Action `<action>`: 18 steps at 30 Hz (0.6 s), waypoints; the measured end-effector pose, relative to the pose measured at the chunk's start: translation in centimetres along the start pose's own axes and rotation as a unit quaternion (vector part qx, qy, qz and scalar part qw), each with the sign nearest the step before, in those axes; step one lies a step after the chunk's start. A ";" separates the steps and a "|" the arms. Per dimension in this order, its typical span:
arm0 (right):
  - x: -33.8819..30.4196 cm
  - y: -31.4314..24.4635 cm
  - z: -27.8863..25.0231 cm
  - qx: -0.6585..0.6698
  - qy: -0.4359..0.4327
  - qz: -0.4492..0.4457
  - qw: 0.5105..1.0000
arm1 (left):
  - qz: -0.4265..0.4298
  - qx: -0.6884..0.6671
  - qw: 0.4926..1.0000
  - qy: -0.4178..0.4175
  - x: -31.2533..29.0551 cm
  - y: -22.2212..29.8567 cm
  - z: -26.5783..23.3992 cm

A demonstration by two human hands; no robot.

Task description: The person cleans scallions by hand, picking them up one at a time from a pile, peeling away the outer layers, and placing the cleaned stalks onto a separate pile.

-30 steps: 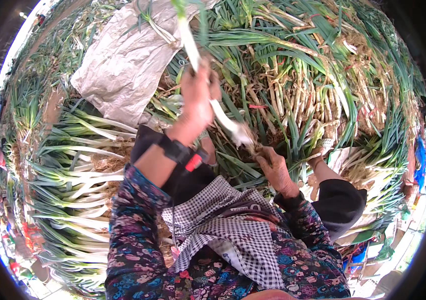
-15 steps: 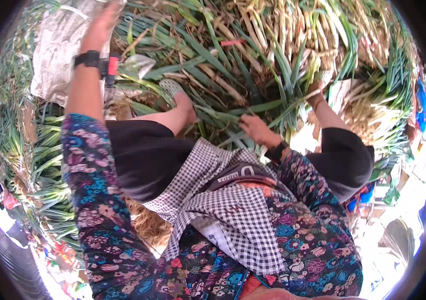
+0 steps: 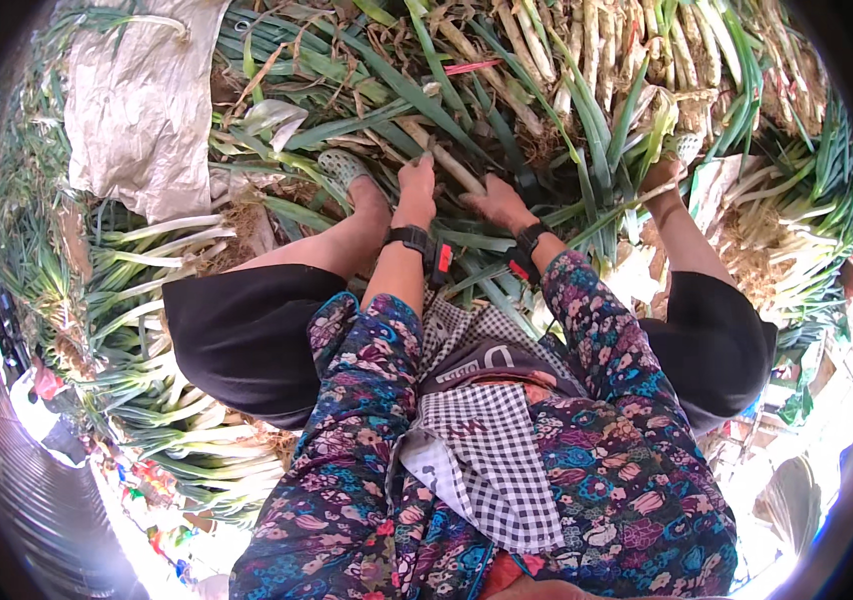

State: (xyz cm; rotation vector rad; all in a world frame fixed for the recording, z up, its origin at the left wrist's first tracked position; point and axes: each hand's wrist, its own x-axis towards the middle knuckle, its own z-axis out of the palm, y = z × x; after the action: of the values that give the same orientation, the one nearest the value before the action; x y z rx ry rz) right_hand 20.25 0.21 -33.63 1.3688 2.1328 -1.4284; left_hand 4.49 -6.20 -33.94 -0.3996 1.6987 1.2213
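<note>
A pale green onion stalk [image 3: 457, 170] slants between my two hands over the pile between my feet. My left hand [image 3: 415, 192] has its fingers closed at the upper side of this stalk. At the stalk's lower end my right hand [image 3: 502, 202] is closed, thumb and fingers drawn together. The fingertips of both hands are partly hidden. Long green onion leaves [image 3: 487, 240] lie under and below my wrists.
Bundled green onions [image 3: 617, 45] with dry, pale stalks lie at the far right. A whitish woven sack [image 3: 137, 120] covers leaves at the far left. More green onions [image 3: 197, 440] are stacked at the near left. My shoes [image 3: 342, 168] rest amid the leaves.
My left hand has come from the sack at the far left to the middle, beside my right hand. My right hand stays near the same spot, and my knees have spread.
</note>
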 end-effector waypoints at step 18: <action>-19.0 -3.5 -9.3 0.381 -0.198 0.056 0.901 | 0.160 -0.221 0.932 -0.240 -9.9 8.8 6.6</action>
State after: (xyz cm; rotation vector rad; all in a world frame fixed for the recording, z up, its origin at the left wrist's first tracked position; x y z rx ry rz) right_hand 30.39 -3.26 -15.01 1.2106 1.2480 -2.3767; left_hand 6.30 0.76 -21.03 -0.0666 1.0855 1.7833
